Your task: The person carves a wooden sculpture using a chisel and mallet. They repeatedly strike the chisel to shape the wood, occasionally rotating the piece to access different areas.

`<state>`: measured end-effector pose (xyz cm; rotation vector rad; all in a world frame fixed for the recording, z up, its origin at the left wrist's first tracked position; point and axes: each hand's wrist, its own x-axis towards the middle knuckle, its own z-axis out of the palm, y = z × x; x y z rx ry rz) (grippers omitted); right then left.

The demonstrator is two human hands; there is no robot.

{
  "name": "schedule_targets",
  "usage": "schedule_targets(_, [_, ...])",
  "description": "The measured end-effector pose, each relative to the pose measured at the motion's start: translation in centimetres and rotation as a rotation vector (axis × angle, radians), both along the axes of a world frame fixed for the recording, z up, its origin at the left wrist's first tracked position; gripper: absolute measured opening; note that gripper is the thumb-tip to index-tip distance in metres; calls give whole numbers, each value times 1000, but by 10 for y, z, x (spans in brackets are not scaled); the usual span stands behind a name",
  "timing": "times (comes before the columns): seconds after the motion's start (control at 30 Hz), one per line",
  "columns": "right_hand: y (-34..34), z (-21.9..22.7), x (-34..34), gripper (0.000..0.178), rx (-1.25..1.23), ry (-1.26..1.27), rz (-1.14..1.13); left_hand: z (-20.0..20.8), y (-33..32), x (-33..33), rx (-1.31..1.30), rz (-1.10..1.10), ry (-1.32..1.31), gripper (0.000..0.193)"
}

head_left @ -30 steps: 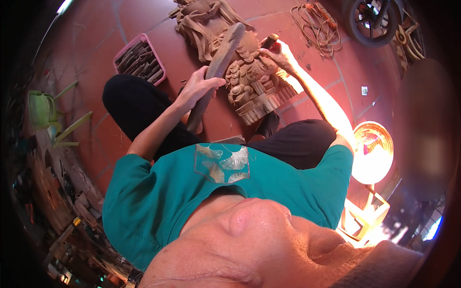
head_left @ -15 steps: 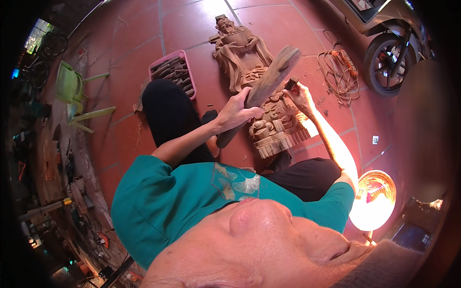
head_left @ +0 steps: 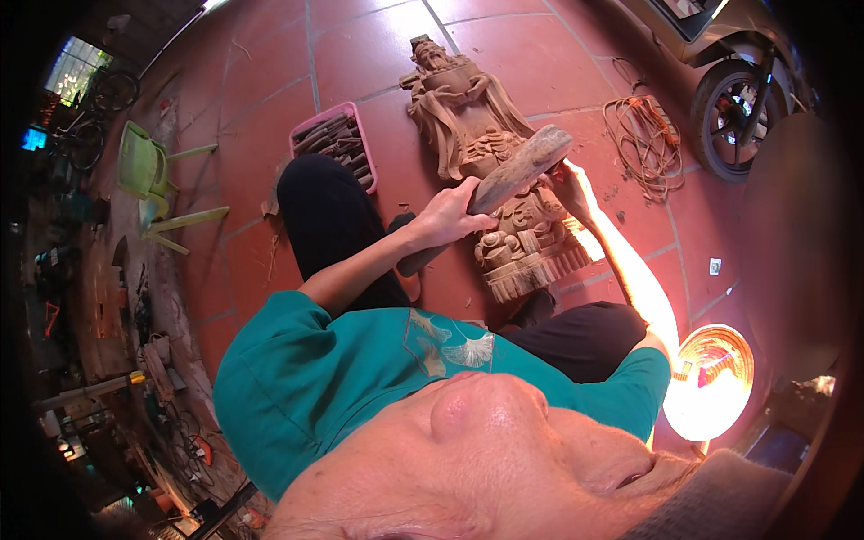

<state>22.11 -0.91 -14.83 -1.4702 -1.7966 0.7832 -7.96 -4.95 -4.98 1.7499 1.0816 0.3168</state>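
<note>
A carved wooden statue (head_left: pixel 463 103) of a robed, bearded figure lies on its back on the floor in front of me, its scrolled base (head_left: pixel 526 238) toward me. My left hand (head_left: pixel 445 216) is wrapped round a thick wooden club (head_left: pixel 526 166), which slants up to the right across the statue's middle. Beside the base's right side, my right hand (head_left: pixel 573 193) is closed round a short dark-ended tool. The club's thick end lies over that tool and hides most of it; I cannot tell whether they touch.
A pink basket (head_left: pixel 370 166) of dark, stick-like hand tools stands left of the statue. To the right lie a coiled orange cord (head_left: pixel 643 148) and a motorbike wheel (head_left: pixel 733 121). A bright round lamp (head_left: pixel 711 382) glows by my right elbow. A green chair (head_left: pixel 142 162) lies tipped at left.
The club's thick end has come down over the right hand's tool, whose dark end showed before. My right hand has turned slightly. The whole view has shifted a little.
</note>
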Motion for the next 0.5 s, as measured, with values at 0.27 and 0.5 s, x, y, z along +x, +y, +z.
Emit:
schedule_targets(0.27, [-7,29,-19,27,18,-37,55,33,9,-2,301,-3,-249,61])
schedule_targets(0.5, [-2,19,-10,31,-16,-42,19,42,49,-3,392,-235,73,69])
